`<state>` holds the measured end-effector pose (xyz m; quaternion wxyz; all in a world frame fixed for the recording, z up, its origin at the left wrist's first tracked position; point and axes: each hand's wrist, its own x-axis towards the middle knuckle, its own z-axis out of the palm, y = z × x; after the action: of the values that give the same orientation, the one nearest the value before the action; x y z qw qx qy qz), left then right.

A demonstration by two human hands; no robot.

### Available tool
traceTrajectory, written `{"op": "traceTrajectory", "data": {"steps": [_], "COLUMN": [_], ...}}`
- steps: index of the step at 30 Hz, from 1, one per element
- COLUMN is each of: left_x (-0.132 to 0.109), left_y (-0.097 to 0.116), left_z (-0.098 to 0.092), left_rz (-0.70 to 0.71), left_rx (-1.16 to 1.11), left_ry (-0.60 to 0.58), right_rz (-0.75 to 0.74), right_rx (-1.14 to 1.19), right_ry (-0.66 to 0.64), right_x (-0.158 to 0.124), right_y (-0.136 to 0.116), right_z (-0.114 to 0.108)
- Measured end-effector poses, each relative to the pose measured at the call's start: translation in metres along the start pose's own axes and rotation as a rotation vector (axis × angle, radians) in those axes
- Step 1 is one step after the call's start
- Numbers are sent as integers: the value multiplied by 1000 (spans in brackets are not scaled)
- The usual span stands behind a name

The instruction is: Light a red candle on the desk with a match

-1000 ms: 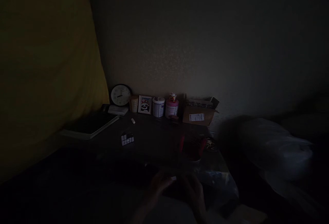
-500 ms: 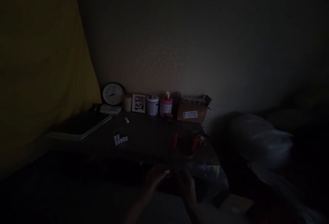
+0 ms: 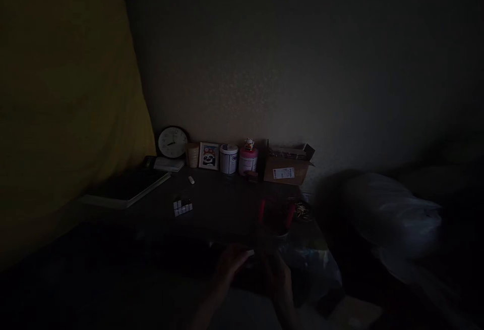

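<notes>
The room is very dark. My left hand (image 3: 231,263) and my right hand (image 3: 280,275) are raised close together near the front edge of a dark desk (image 3: 223,204). A small pale thing (image 3: 250,253) shows at the left hand's fingertips; I cannot make out what it is. The fingers of both hands look curled, but the darkness hides their grip. A dark object with red sides (image 3: 275,215) stands just beyond my hands.
Along the wall stand a round clock (image 3: 173,142), a small panda picture (image 3: 208,156), a white jar (image 3: 229,158), a pink jar (image 3: 248,158) and an open cardboard box (image 3: 288,165). A flat book (image 3: 124,191) lies left. A yellow curtain (image 3: 64,108) hangs left; a pale bag (image 3: 393,216) sits right.
The view has shifted slightly, so the desk items sit a little to the right and lower than half a second ago. My hands stay together in the same place.
</notes>
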<state>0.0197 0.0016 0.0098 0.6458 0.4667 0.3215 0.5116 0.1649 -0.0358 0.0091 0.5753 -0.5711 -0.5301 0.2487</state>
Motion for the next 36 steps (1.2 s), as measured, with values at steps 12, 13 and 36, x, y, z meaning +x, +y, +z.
{"op": "traceTrajectory", "data": {"steps": [12, 13, 36], "left_x": [19, 19, 19], "left_y": [18, 17, 5], "left_z": [18, 16, 15], "left_rz": [83, 83, -74], "left_rx": [37, 47, -220], "left_ry": [35, 36, 70], "right_rz": [-33, -43, -414], "right_rx": [-160, -159, -373], "right_ry": [50, 48, 119], "right_x": [15, 14, 5], "right_y": [-12, -14, -19], "right_z": [-6, -6, -1]}}
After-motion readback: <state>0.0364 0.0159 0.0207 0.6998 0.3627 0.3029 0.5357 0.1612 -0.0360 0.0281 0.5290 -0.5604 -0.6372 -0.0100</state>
